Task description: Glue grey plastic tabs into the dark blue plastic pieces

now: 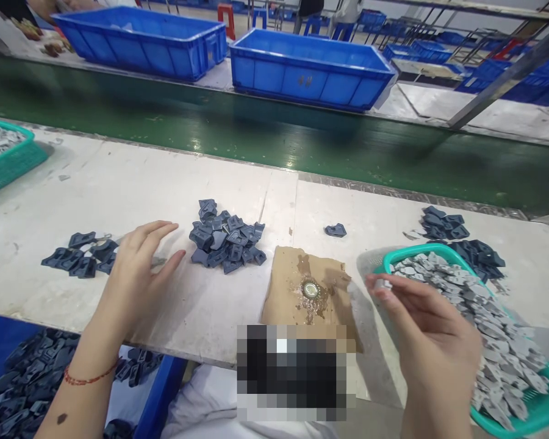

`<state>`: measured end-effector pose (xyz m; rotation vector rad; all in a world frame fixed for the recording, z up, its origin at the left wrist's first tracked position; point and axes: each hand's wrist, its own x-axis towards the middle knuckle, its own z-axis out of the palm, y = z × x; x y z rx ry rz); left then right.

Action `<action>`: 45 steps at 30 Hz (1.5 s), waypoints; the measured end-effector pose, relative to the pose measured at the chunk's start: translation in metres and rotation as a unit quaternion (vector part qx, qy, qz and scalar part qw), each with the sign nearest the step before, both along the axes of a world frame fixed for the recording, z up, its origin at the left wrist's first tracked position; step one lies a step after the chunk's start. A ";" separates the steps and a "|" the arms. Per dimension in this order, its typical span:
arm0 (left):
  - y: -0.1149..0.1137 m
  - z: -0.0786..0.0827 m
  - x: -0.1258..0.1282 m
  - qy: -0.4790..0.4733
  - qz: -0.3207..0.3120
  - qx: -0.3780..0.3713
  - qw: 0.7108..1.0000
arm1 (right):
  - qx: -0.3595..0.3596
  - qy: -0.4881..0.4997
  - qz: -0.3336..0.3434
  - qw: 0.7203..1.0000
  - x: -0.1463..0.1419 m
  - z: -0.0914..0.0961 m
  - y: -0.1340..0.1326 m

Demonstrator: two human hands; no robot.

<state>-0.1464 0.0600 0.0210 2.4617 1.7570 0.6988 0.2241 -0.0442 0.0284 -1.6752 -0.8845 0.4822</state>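
Right now, the right hand [432, 332] is pinching a small grey piece [383, 284] between thumb and fingers, just right of the brown cardboard [280, 289]. The left hand [141, 268] is spreading its thumb and fingers apart, left of the cardboard, with a heap of dark blue pieces [229, 241] lying between. A round metal disc [311, 290] is resting on the cardboard, and a single dark piece [335, 230] is lying just behind it. Right of the cardboard, a green basket [421, 249] is holding many grey pieces [498, 341]; well behind it, two blue crates [302, 79] are standing.
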 end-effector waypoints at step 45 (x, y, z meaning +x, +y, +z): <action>-0.065 -0.009 0.136 -0.334 -0.184 -0.364 0.850 | -0.023 -0.273 0.287 0.918 -0.023 -0.027 0.024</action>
